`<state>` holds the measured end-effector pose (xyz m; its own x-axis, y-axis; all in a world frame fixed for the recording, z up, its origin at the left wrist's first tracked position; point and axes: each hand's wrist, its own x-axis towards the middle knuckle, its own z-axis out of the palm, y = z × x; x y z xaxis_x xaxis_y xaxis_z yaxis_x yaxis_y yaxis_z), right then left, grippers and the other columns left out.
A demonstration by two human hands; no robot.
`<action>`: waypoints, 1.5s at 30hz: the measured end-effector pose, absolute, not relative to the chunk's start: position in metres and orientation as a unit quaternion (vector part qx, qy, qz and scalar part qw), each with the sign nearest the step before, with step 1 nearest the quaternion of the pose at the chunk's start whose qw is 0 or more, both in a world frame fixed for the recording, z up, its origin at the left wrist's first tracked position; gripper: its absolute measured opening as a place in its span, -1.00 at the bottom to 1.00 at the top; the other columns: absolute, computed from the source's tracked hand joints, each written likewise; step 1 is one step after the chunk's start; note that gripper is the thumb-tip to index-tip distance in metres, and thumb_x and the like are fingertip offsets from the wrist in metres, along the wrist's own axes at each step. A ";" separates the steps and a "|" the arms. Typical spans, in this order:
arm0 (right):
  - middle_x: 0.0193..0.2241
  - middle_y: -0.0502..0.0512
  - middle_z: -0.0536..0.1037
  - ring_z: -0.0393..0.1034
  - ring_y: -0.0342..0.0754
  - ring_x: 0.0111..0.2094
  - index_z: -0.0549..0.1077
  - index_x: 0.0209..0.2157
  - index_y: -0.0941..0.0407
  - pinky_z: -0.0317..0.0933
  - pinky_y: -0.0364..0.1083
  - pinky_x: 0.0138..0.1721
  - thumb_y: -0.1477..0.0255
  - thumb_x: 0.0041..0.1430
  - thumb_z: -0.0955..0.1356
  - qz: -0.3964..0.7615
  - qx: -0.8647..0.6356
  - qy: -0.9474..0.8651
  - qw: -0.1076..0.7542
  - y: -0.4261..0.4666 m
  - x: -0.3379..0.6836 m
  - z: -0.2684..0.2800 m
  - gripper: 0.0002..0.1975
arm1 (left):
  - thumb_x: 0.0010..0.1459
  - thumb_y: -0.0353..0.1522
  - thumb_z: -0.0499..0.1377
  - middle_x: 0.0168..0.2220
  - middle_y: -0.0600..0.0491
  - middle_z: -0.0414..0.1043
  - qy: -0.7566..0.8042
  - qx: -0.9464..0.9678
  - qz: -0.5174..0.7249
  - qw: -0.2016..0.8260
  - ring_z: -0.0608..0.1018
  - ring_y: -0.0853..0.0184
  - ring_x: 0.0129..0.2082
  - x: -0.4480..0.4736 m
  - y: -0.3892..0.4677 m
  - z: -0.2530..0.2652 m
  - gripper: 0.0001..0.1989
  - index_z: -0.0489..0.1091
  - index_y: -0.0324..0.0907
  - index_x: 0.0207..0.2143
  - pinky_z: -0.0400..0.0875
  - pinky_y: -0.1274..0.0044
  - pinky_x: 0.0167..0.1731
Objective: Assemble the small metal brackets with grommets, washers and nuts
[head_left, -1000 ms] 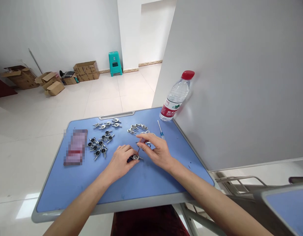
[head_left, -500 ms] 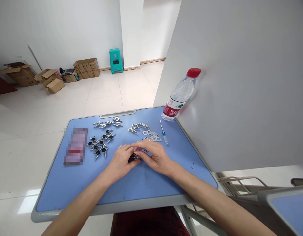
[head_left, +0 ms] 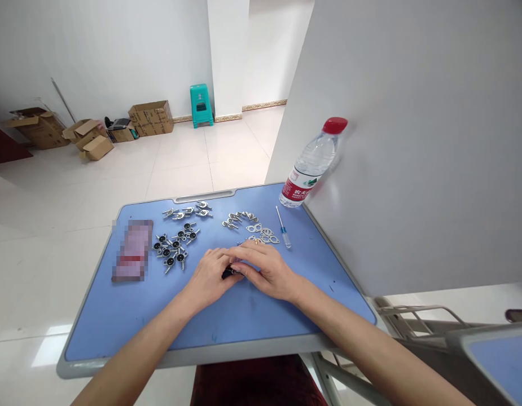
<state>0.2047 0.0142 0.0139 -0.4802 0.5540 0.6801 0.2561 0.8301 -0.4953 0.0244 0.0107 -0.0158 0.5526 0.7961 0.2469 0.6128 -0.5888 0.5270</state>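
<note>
Near the middle of the blue table, both hands close around a small black and metal part (head_left: 227, 273), mostly hidden by the fingers. My left hand (head_left: 210, 277) grips it from the left, thumb below. From the right, my right hand (head_left: 267, 272) bends over it, thumb and fingertips pressed against its top. Just beyond the right hand lie flat metal plates with holes (head_left: 267, 232). Behind them sits an arc of small shiny metal pieces (head_left: 233, 219). To the left of my left hand are several metal fittings with black discs (head_left: 176, 245).
Forked metal pieces (head_left: 188, 211) lie toward the back. A screwdriver (head_left: 285, 234) with a clear blue handle is at the right, before a water bottle (head_left: 295, 189) by the grey panel (head_left: 404, 169). A blurred purple item (head_left: 134, 248) lies left on the blue table (head_left: 193, 332).
My right thumb and fingers have closed further over the part, covering the metal end that showed before. The view has shifted slightly; the loose pieces stay where they were.
</note>
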 end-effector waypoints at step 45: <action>-0.40 -0.02 0.53 0.50 -0.16 -0.48 0.54 -0.34 0.13 0.45 -0.13 -0.38 0.32 0.00 0.51 0.688 -0.231 -0.482 0.491 0.008 0.201 0.023 -0.79 | 0.27 -0.30 0.10 -0.38 0.09 0.38 0.400 0.867 0.233 0.185 0.42 0.31 -0.35 0.024 0.011 -0.007 -0.85 0.34 -0.15 -0.35 0.29 0.46 -0.32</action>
<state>0.2012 0.0080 0.0234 -0.4119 0.8978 0.1558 -0.4530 -0.0534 -0.8899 0.0241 0.0112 -0.0067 0.5711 0.7802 0.2552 0.6076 -0.6108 0.5076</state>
